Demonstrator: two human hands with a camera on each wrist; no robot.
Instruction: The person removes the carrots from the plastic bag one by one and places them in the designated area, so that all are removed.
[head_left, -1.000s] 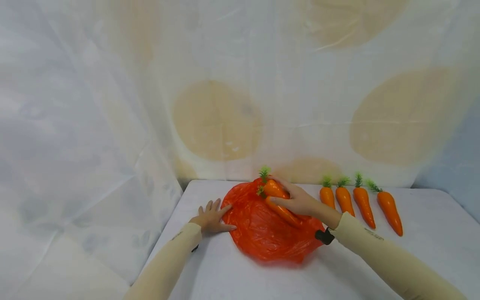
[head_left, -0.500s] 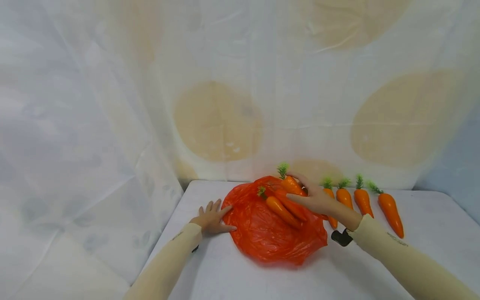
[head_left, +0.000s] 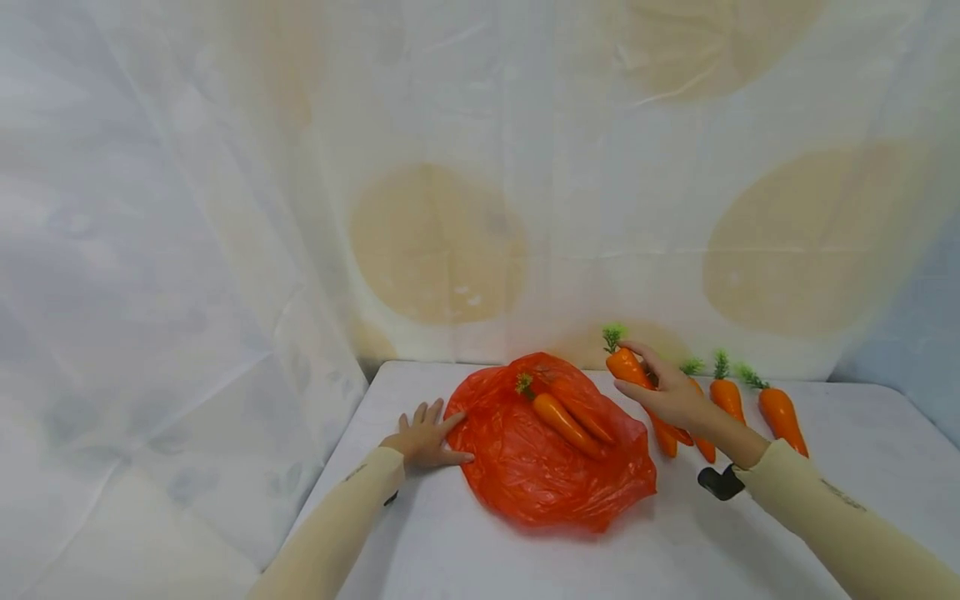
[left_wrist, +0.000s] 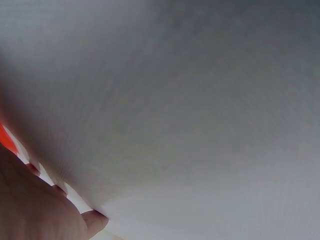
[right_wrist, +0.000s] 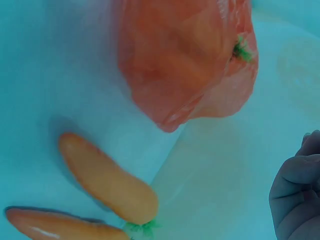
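Observation:
My left hand (head_left: 426, 437) lies spread on the white table, its fingertips on the left edge of a red plastic bag (head_left: 525, 483). In the left wrist view, its fingers (left_wrist: 95, 222) show at the lower left. One toy carrot (head_left: 564, 425) rests on the bag, and an orange shape beside it shows through the plastic. To the right of the bag, my right hand (head_left: 675, 400) grips another toy carrot (head_left: 627, 367) with its green top pointing up and left. The right wrist view shows that hand at the lower right edge; the held carrot is hidden there.
A row of toy carrots stretches along the right side, including one toy carrot (head_left: 782, 417) at the far right; my right hand and forearm partly cover the row. The white table (head_left: 465, 558) meets a hanging sheet (head_left: 600, 208) with tan circles at the back.
My right hand has lifted a carrot off the bag and carried it right, to the left end of the row. The left hand has stayed in place.

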